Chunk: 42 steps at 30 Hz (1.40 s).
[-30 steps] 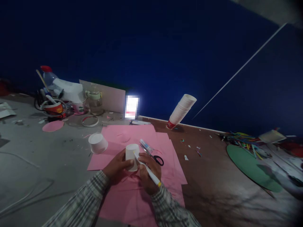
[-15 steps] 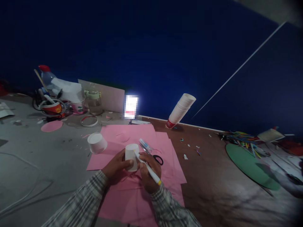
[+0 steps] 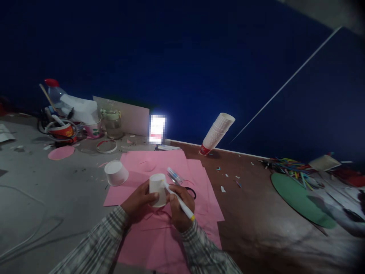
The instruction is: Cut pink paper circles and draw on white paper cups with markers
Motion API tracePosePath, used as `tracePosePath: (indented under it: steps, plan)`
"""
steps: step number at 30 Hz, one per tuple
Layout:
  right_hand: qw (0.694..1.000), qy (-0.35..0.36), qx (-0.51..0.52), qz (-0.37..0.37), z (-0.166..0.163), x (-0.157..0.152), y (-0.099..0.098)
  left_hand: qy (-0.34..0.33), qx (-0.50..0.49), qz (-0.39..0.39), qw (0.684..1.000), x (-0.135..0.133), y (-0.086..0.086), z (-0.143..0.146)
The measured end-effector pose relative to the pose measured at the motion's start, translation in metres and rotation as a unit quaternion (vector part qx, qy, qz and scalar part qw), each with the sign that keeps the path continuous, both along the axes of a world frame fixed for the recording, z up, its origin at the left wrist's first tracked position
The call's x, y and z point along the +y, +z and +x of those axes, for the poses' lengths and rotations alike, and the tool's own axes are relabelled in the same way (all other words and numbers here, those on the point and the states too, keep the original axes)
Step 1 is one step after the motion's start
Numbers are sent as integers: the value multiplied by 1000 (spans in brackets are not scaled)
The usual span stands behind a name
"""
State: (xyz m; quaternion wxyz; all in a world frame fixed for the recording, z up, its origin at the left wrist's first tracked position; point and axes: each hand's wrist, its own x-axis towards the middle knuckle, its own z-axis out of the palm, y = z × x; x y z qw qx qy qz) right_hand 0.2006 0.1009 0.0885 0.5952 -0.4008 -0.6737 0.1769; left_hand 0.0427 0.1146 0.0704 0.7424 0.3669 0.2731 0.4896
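Note:
My left hand (image 3: 138, 201) is wrapped round a small white paper cup (image 3: 157, 187) that stands upside down on pink paper sheets (image 3: 199, 198). My right hand (image 3: 180, 208) grips a white marker (image 3: 179, 201) with a yellow end; its tip touches the cup's right side. A second upside-down white cup (image 3: 115, 172) rests on the paper's left edge. Black-handled scissors (image 3: 190, 190) and a small clear tube (image 3: 175, 175) lie just behind my right hand.
A leaning stack of paper cups (image 3: 217, 133) stands against the blue wall. Jars, a bottle and bowls (image 3: 76, 118) crowd the back left, near a pink paper disc (image 3: 61, 152). A green disc (image 3: 299, 198) and coloured sticks (image 3: 288, 166) lie at right. Cables (image 3: 31, 228) cross the floor at left.
The marker tip has slid slightly along the cup's side; both hands hold nearly the same place. The view has shifted a little.

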Motion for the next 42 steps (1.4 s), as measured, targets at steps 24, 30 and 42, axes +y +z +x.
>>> tracePosePath:
  steps: [24,30,42]
  plan:
    - [998,15,37,-50,3,4,-8,-18,-17,-23,999,-2,8,0]
    - [998,17,33,-53,4,2,-9,-1,-21,-19,1000,-3,11,0]
    - [998,36,22,50,-4,-2,2,13,-18,-7,1000,3,-3,-2]
